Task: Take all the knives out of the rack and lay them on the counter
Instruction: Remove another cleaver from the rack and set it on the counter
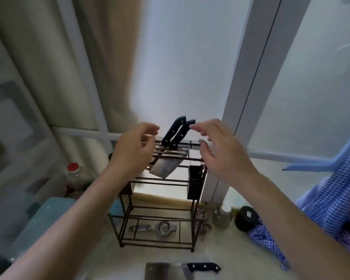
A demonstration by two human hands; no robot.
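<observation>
Cleaver [166, 270] on counter [240, 257], both hands' fingers [200, 129] spread, empty, beside racked knives [177, 132]

two knives [177, 131] stand in the top slots of the rack [160, 199], handles up. left hand [132, 147] and right hand [220, 148], both with fingers spread and empty, flank the handles. a cleaver [166, 270] lies on the counter [230, 259] in front of the rack.
</observation>
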